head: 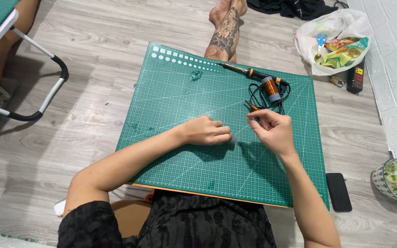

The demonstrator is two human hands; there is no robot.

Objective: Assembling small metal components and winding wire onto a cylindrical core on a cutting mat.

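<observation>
Work surface: a green cutting mat (175, 96) lies across the person's lap above a wood-look floor (93, 92). The left hand (206, 131) rests knuckles-up near the mat's centre, fingers curled onto a small pale piece (232, 139) at its 3 o'clock; whether it pinches or merely presses that piece cannot be told. The right hand (272, 128) hovers just beside it, fingertips drawn together as though on something fine; what it holds, if anything, is too small to make out.

At 1 o'clock from the hands sits a spool of copper wire (269, 88) amid a dark coiled cord (255, 97); a soldering iron (246, 70) lies at 12 o'clock, untouched.

Judgement: handling of the small piece is under way, early by the look of it; no finished article shows on the mat.

Off the mat: a phone (337, 191) at 4 o'clock, a bowl (395, 180) beyond it, a plastic bag (334, 40) at 2 o'clock.
</observation>
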